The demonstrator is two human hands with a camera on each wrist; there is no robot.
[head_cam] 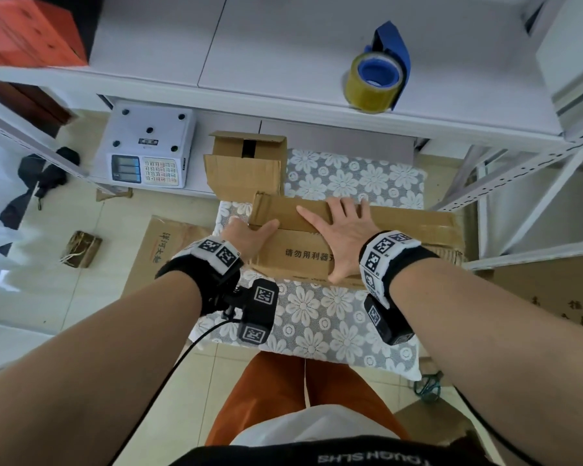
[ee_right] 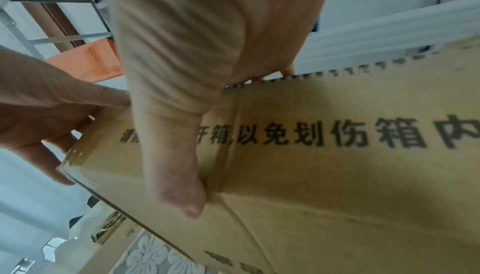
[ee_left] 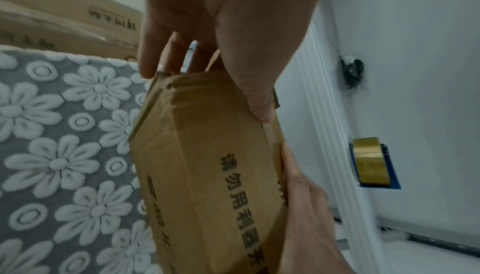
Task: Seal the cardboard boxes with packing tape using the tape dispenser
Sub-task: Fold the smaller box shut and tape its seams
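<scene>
— Cardboard is under my fingers. My right hand (head_cam: pixel 342 235) lies flat on top of the long box (head_cam: pixel 401 227), fingers straight and spread apart, pressing the flap down. My thumb (ee_right: pixel 179 192) hooks over the near edge.

— And your other hand?

— My left hand (head_cam: pixel 248 235) grips the left end of the same box. The thumb sits on top and the fingers (ee_left: pixel 153 57) curl round the end, so they clamp it.

— Where is the box?

— It rests on the flowery cloth (head_cam: pixel 320 317) in front of me. Both my arms reach forward and down to it.

— Where is the tape?

— The tape dispenser (head_cam: pixel 379 75), blue with a yellowish roll, stands on the white shelf (head_cam: pixel 283 45), well apart from my hands. A small box (head_cam: pixel 246 166) with open flaps sits behind the long one.

— Anything hard to see?

— My left fingertips are hidden behind the box end. The right end of the box is blurry, and my right hand covers some of the black writing.
</scene>
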